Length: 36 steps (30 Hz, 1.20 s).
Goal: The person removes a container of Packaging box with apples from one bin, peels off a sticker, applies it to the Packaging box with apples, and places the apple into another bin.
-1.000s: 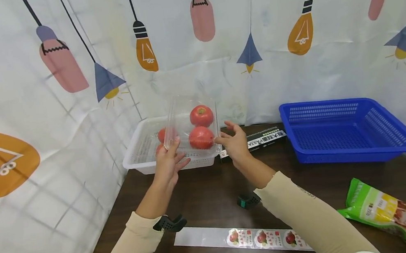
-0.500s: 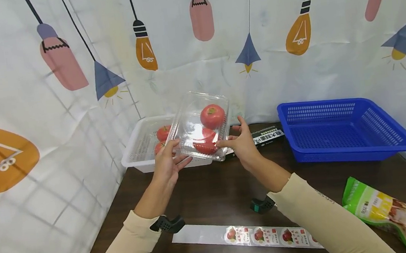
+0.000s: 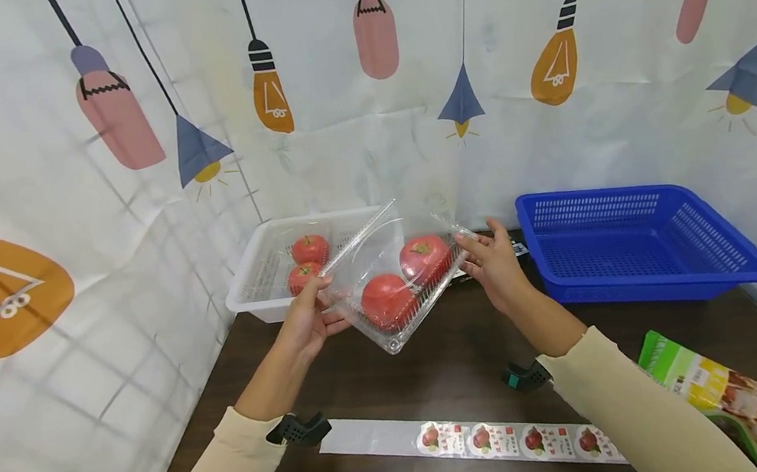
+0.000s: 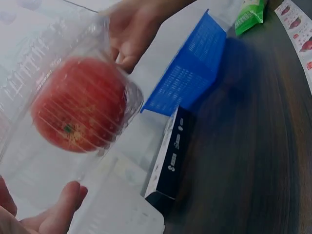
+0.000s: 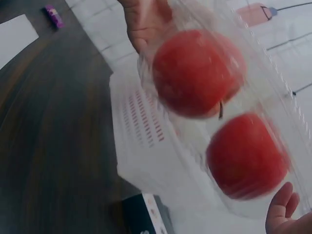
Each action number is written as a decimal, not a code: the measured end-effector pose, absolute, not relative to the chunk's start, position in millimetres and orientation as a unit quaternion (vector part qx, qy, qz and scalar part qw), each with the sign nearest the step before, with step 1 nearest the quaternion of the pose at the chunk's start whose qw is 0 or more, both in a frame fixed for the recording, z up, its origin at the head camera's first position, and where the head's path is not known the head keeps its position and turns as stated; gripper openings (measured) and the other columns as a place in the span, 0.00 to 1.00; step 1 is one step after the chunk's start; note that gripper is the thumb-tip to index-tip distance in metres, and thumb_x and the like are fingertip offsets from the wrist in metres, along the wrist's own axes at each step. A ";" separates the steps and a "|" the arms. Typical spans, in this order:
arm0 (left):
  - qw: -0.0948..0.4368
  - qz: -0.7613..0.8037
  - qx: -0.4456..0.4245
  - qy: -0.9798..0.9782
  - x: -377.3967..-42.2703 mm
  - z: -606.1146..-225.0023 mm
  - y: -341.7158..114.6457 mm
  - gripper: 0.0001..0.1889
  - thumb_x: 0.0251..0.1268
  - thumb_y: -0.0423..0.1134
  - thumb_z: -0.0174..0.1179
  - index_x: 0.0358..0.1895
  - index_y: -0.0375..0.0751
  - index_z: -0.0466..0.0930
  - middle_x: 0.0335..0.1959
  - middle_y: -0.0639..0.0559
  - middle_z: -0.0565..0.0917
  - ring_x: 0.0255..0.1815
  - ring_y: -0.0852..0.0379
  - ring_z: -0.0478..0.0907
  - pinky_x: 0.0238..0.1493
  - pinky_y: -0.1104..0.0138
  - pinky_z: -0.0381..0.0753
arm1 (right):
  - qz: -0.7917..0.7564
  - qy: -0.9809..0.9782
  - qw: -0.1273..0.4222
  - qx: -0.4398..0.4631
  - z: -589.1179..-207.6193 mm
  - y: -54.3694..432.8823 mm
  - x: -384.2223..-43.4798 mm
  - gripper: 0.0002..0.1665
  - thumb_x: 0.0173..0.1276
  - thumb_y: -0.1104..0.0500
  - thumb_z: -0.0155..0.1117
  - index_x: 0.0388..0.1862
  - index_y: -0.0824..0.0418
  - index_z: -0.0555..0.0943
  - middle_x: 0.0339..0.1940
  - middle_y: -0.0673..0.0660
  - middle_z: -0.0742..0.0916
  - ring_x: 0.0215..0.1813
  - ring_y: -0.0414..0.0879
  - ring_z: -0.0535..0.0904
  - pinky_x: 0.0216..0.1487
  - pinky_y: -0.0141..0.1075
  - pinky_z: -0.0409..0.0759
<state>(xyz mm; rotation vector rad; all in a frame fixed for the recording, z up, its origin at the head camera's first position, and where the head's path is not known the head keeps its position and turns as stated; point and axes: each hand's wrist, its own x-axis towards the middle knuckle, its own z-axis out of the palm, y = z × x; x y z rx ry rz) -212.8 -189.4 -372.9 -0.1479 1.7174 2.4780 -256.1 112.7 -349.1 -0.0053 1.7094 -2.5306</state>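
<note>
Both hands hold a clear plastic box [image 3: 395,340], tilted with one corner pointing down toward me, above the dark table. Inside lie two red apples, the nearer apple [image 3: 388,300] and the farther apple [image 3: 425,259]. My left hand [image 3: 303,322] grips the box's left side, thumb on top and fingers beneath. On the right side my right hand [image 3: 498,268] pinches the rim between thumb and fingers. A stem shows on one apple [image 5: 197,73] in the right wrist view.
Behind the left hand stands a white basket [image 3: 254,304] with more red apples [image 3: 309,249]. A blue basket [image 3: 655,293] is at back right, a black pasta box [image 4: 168,161] between them. In front lie a sticker strip [image 3: 466,442] and a green food bag [image 3: 743,405].
The box has come down and toward me and turned, one corner now pointing downward. My right hand has moved right and down along with it; the left hand keeps its grip.
</note>
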 end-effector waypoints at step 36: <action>0.175 0.773 0.105 0.601 -206.5 -391.2 -168.3 0.14 0.75 0.44 0.48 0.52 0.38 0.62 0.51 0.42 0.75 0.47 0.49 0.81 0.49 0.56 0.81 | -0.732 0.665 0.136 -0.060 -386.2 196.1 -170.5 0.42 0.77 0.53 0.53 0.77 0.65 0.42 0.62 0.68 0.64 0.47 0.49 0.79 0.47 0.42 0.82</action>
